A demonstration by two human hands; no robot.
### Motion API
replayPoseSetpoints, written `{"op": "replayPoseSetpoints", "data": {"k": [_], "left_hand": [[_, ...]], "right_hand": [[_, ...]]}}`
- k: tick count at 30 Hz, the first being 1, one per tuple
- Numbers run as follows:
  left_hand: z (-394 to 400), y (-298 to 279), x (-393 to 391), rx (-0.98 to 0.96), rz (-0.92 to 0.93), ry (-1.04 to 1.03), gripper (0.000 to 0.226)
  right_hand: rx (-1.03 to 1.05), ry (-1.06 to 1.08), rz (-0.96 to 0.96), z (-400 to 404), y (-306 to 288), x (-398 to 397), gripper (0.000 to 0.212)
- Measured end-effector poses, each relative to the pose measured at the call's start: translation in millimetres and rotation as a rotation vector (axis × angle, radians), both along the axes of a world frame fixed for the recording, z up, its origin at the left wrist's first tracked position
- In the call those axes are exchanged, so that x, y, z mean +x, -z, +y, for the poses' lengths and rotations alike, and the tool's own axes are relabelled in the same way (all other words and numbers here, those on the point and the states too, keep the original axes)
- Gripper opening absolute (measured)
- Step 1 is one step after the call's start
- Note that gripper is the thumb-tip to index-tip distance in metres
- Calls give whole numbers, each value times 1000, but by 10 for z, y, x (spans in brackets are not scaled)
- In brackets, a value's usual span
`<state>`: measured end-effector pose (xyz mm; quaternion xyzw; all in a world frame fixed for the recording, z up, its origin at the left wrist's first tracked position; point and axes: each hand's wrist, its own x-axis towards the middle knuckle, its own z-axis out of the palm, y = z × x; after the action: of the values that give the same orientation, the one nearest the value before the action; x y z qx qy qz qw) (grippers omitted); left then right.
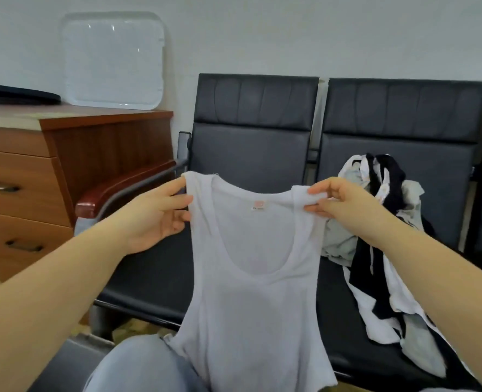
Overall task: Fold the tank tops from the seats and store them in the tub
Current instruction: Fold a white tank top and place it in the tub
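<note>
Right now the person holds a white tank top [251, 292] up by its shoulder straps, the left hand [156, 213] pinching one strap and the right hand [339, 205] pinching the other, so it hangs in front of the dark seats [248, 154] and down over a denim-clad knee [138, 366]. Beside it, a heap of black and white garments [381, 250] lies on the right-hand seat, while a clear lid [112, 60] leans on the wall above a wooden drawer cabinet [36, 171].

A wooden drawer cabinet [22, 171] stands against a white wall [319, 32]. A clear plastic lid [112, 60] leans upright on top, beside a dark flat object [16, 93].
</note>
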<state>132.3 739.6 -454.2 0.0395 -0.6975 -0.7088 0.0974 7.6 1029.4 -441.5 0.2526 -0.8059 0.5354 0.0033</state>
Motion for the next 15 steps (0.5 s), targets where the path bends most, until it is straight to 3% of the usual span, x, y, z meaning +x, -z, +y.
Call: {"op": "replayPoseSetpoints", "data": {"k": [2,5,10,15], "left_hand": [[45,238,-198,-23,-52,-46,66],[91,676,-492,-135,-73,-86,90],[237,1331,-889,-481,-185,-108,96],[307,1872,-1197,-1105,-378,-99,91]], "right_hand": [[127,57,60,-179,283,-177,26],[323,50,144,-415,760,-369,49],[690,69,419,-729,1574,-468,78],[869,48,418,-848,2206,-722,85]]}}
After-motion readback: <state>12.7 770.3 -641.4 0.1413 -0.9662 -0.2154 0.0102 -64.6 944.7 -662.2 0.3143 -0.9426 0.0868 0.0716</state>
